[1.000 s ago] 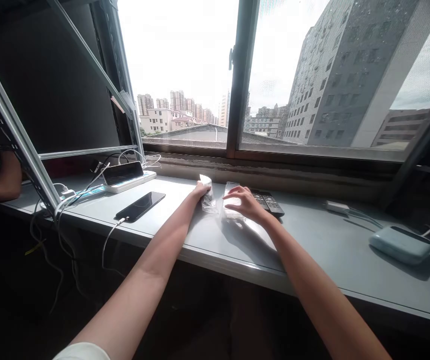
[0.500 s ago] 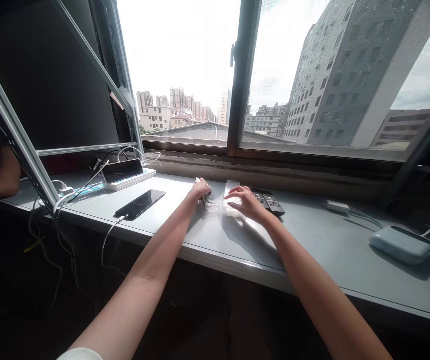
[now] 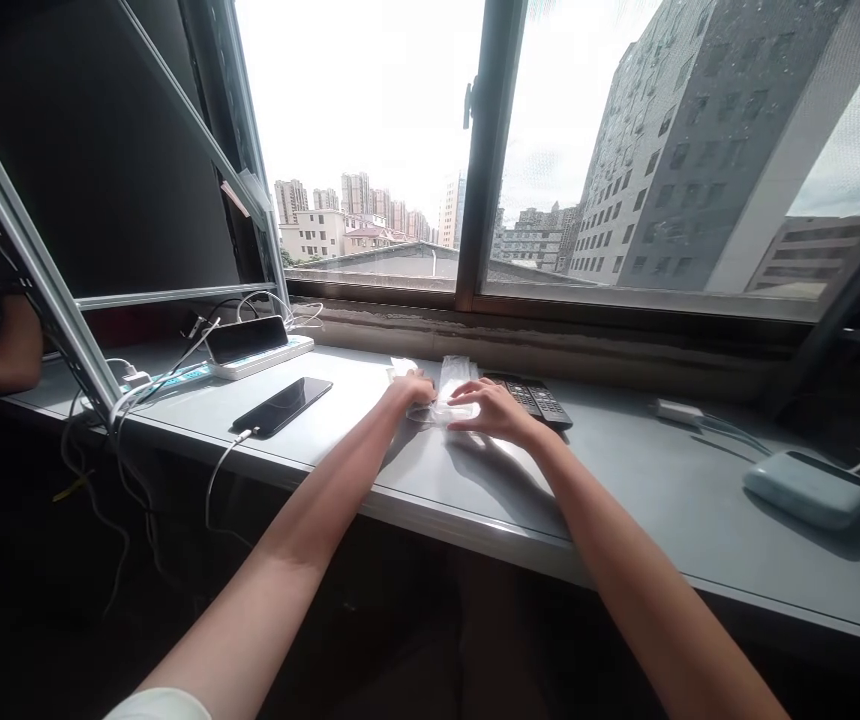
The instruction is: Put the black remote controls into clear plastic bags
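Note:
A crinkled clear plastic bag point(image 3: 456, 376) lies on the desk between my hands, its glossy folds catching the window light. My left hand point(image 3: 413, 388) is closed on the bag's left side, and a small white piece point(image 3: 401, 366) sticks out beyond the knuckles. On the other side, my right hand point(image 3: 494, 408) curls its fingers and thumb around the bag's right part. What the bag contains, if anything, cannot be made out. Just behind the right hand, black remote controls point(image 3: 539, 398) lie side by side, partly covered by it.
Left on the grey desk point(image 3: 475, 500) lies a black phone point(image 3: 282, 407) with a white cable. Another phone point(image 3: 248, 340) leans on a white power strip point(image 3: 265, 358). A blue-grey device point(image 3: 809, 488) and a white plug point(image 3: 677, 412) sit right. A person's arm point(image 3: 2, 355) shows far left.
My left hand has shifted slightly right and down, nearer the right hand. The plastic between the hands has bunched up, and more white shows behind the left hand.

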Demonstrator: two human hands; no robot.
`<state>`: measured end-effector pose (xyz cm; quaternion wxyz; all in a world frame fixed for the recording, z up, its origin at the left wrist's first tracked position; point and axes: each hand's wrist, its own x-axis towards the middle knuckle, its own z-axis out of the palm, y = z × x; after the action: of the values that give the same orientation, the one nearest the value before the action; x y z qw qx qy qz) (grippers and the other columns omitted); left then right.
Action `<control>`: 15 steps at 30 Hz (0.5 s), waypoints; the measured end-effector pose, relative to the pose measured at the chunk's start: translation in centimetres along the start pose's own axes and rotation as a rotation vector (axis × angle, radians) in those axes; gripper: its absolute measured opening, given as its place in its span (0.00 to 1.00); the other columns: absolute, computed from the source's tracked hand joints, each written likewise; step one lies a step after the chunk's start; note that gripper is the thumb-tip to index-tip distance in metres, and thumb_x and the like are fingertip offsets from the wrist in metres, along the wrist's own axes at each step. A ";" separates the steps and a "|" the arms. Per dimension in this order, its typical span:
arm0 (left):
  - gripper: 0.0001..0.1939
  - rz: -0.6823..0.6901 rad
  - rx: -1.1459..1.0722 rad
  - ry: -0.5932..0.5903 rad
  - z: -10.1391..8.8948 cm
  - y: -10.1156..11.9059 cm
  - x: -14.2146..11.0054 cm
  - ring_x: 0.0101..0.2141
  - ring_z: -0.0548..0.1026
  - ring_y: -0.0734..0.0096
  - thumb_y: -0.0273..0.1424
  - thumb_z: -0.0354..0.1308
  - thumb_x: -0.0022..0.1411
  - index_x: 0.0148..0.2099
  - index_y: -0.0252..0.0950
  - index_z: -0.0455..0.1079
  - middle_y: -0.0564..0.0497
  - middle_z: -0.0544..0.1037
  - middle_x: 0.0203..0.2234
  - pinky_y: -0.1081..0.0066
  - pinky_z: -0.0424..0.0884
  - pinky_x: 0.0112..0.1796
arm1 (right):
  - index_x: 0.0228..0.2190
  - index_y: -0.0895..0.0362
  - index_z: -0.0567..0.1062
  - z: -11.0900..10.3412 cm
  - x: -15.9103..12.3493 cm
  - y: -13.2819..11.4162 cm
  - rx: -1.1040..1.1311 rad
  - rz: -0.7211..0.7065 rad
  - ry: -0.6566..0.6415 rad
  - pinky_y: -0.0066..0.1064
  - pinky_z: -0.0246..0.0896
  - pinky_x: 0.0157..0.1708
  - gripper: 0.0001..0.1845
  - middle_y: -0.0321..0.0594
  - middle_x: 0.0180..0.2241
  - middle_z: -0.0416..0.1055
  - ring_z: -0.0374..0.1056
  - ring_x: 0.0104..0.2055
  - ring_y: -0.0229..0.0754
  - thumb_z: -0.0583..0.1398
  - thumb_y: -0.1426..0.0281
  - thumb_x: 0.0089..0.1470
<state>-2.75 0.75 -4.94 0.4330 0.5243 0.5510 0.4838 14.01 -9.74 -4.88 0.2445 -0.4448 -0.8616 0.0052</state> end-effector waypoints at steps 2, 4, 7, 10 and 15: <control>0.03 0.006 -0.005 0.022 -0.2 -0.2 0.2 0.67 0.54 0.51 0.30 0.57 0.58 0.31 0.42 0.67 0.40 0.77 0.35 0.48 0.59 0.60 | 0.41 0.51 0.83 -0.1 0.0 -0.1 0.013 0.003 -0.004 0.49 0.60 0.53 0.17 0.44 0.48 0.77 0.68 0.51 0.54 0.70 0.61 0.49; 0.03 0.018 0.011 0.037 -0.4 -0.3 0.5 0.66 0.56 0.50 0.31 0.56 0.59 0.31 0.42 0.68 0.39 0.77 0.35 0.47 0.61 0.59 | 0.40 0.52 0.83 -0.2 0.0 -0.3 0.015 0.017 -0.008 0.49 0.61 0.53 0.14 0.44 0.46 0.77 0.69 0.51 0.54 0.70 0.63 0.50; 0.03 0.038 0.071 0.039 -0.9 -0.4 0.7 0.65 0.57 0.46 0.31 0.55 0.59 0.32 0.42 0.68 0.37 0.77 0.37 0.45 0.63 0.57 | 0.39 0.52 0.83 -0.4 -0.2 -0.5 0.018 0.028 -0.010 0.48 0.61 0.52 0.09 0.43 0.45 0.78 0.69 0.50 0.53 0.67 0.67 0.53; 0.03 0.067 0.200 0.010 -1.4 -0.3 0.5 0.65 0.56 0.43 0.30 0.56 0.59 0.32 0.40 0.69 0.33 0.76 0.41 0.43 0.62 0.57 | 0.38 0.52 0.84 -0.6 -0.3 -0.8 0.023 0.026 -0.013 0.45 0.62 0.52 0.08 0.43 0.45 0.78 0.70 0.50 0.51 0.65 0.69 0.56; 0.07 0.089 0.496 -0.067 -1.6 0.1 -0.2 0.66 0.55 0.42 0.24 0.57 0.56 0.37 0.35 0.73 0.33 0.74 0.51 0.43 0.55 0.61 | 0.38 0.53 0.84 -0.6 -0.3 -1.0 -0.001 0.042 -0.035 0.43 0.62 0.51 0.09 0.43 0.44 0.79 0.71 0.49 0.50 0.62 0.66 0.60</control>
<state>-4.34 0.47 -4.58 0.2873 0.6539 0.6146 0.3349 13.63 -10.69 -4.23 0.2290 -0.4628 -0.8562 0.0178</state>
